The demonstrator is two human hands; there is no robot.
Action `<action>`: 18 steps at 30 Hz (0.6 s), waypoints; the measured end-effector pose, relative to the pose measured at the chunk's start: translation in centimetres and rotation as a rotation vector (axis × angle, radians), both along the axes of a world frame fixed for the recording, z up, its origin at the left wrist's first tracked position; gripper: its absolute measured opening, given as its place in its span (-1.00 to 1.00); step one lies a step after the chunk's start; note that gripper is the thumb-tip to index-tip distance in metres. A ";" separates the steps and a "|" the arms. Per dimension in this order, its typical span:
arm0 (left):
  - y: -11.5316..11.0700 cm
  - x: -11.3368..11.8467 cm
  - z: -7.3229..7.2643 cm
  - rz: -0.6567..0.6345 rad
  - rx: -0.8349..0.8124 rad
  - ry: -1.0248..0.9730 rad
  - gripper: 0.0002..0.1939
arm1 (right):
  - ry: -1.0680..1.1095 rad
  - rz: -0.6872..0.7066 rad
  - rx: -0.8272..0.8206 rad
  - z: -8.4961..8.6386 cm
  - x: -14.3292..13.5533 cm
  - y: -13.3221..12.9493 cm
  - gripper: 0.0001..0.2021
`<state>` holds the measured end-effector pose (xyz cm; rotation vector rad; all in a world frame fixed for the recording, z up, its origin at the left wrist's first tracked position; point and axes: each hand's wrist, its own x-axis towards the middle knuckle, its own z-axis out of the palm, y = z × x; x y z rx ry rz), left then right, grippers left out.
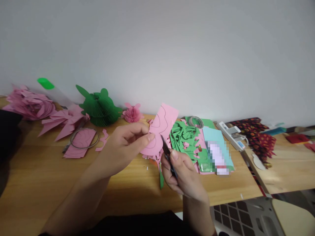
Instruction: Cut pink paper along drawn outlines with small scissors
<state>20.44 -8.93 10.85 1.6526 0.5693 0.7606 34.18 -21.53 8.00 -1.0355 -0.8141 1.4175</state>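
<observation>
The left hand pinches a pink paper strip, marked with curved outlines, above the wooden table; the right hand grips dark scissors, tips at the strip's edge. Green paper offcuts lie to the right.

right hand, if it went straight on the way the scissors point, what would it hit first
Probably the drawn-on pink paper pinched by the left hand; the right hand's scissors already overlap it, though depth is hard to judge.
</observation>
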 end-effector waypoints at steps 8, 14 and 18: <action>0.1 0.2 0.0 -0.005 0.020 0.019 -0.75 | 0.042 0.010 -0.015 0.0 -0.1 0.0 -0.59; 0.1 0.2 0.0 -0.023 0.027 0.032 -0.74 | 0.043 0.006 -0.016 -0.1 0.0 0.0 -0.61; 0.0 0.2 0.2 -0.011 0.030 0.031 -0.74 | 0.024 0.013 -0.003 -0.1 0.0 -0.1 -0.60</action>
